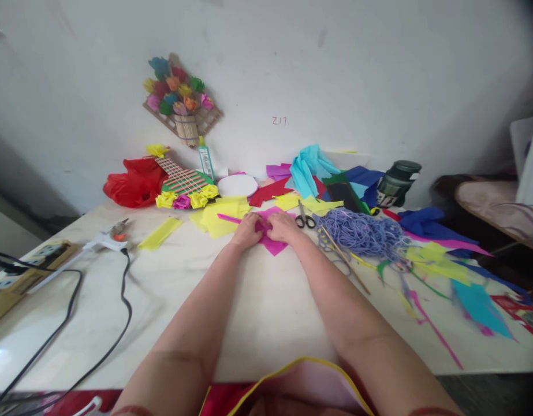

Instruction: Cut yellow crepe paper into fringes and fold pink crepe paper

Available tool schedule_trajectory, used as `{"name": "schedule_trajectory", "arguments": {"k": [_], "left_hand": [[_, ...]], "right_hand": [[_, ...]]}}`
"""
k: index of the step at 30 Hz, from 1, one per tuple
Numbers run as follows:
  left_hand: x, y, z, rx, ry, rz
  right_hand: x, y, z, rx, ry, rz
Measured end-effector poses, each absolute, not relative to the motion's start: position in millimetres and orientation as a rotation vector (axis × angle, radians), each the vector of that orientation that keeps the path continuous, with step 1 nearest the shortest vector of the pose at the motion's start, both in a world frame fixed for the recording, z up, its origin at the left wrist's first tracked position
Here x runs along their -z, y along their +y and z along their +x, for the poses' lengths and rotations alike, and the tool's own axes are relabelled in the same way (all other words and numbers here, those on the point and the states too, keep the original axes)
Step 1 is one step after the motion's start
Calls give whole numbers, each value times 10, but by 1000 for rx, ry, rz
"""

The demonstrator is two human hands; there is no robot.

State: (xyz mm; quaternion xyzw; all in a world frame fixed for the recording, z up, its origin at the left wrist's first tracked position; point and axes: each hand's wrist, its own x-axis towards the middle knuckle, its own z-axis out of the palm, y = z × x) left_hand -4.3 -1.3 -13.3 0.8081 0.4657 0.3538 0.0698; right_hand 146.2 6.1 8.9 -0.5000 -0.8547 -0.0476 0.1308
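Observation:
Both my hands rest on a magenta sheet of crepe paper (272, 242) at the middle of the white table (231, 300). My left hand (247, 230) presses down on the sheet's left part with fingers curled. My right hand (283, 227) pinches the paper's upper edge beside it. The two hands touch each other over the sheet. A thin magenta strip (228, 218) sticks out to the left over yellow paper (223, 216).
Scissors (305, 218) lie just right of my hands, then a heap of purple yarn (361, 231) and a thin stick (344, 260). A glue gun (105, 238) with its black cable (119, 323) and a power strip (28, 263) sit left. Coloured paper scraps (443, 266) cover the right.

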Motion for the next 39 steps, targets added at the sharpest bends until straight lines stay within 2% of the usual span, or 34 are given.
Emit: {"name": "schedule_trajectory", "arguments": {"k": [10, 19, 22, 26, 30, 34, 39], "left_hand": [[146, 9, -60, -1097, 1423, 2494], [74, -36, -46, -863, 1485, 2577], [70, -41, -52, -902, 1469, 2532], [76, -34, -54, -958, 1453, 2380], [91, 16, -63, -1248, 1403, 1854], [73, 73, -87, -1505, 1025, 1200], [30, 56, -98, -1451, 739, 915]], "right_hand": [[-129, 34, 1459, 104, -2492, -1483], [-162, 64, 1530, 74, -2049, -1324], [-175, 113, 1529, -152, -1832, -1189], [-212, 155, 1519, -665, -1479, -994], [-233, 131, 1517, -1098, -1233, -830], [-208, 115, 1521, -1301, -1154, -738], [-175, 129, 1537, -1404, -1127, -662]]}}
